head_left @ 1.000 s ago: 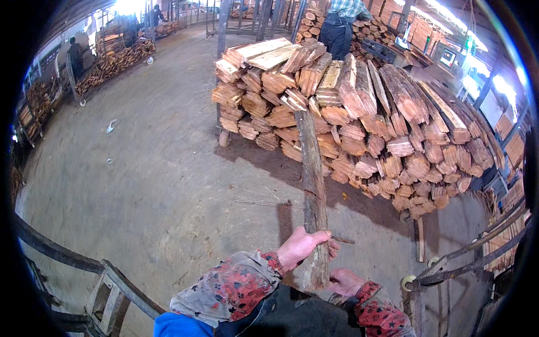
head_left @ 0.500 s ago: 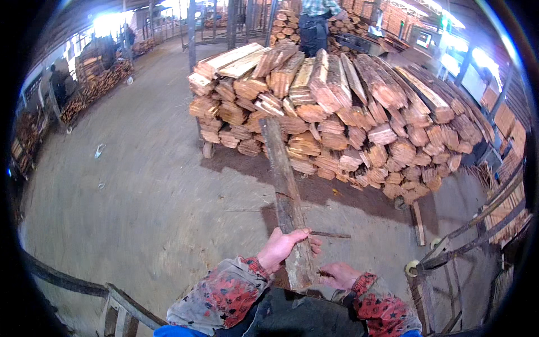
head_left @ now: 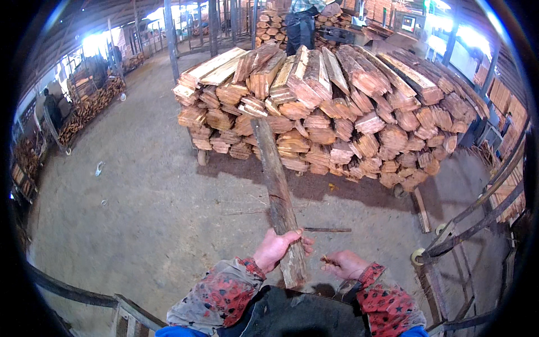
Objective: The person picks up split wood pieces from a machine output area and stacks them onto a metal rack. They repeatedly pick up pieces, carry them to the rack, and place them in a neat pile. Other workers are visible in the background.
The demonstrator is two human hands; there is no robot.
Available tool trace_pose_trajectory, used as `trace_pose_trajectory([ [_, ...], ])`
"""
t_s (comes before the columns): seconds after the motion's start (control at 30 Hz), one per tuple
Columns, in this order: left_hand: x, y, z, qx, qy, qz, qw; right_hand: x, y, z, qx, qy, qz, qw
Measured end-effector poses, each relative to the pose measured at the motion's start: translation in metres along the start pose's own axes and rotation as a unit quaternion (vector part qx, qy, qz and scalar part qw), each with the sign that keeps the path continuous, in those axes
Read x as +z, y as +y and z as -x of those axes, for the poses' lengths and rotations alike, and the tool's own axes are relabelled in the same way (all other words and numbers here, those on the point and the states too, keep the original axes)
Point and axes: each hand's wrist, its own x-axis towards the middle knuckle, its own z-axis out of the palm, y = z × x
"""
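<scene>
A long, rough-barked wood slab stretches away from me, its far end in front of a stacked pile of split wood. My left hand is wrapped round it close to its near end, thumb across the top. To the right of the slab and apart from it, my right hand is closed in a pinch. A small brownish bit shows at its fingertips, too small to name. Dark cloth covers my lap below the slab.
The woodpile rests on a wheeled cart ahead. A thin stick lies on the concrete floor. Curved rails stand at lower left and right. Another person stands behind the pile. More wood stacks line the left.
My right hand has moved a little to the right and up, away from the slab's near end. The left hand keeps its hold on the slab. The whole view has shifted slightly.
</scene>
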Motion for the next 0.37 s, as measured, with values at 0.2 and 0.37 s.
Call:
trace_pose_trajectory([
  [0.2, 0.002, -0.005, -0.001, -0.022, -0.002, -0.023, 0.999, -0.016, -0.008, 0.002, 0.014, 0.015, 0.022, 1.000],
  [0.37, -0.001, -0.005, -0.003, -0.026, -0.017, -0.014, 0.999, -0.029, -0.023, 0.003, 0.032, -0.025, 0.032, 0.999],
])
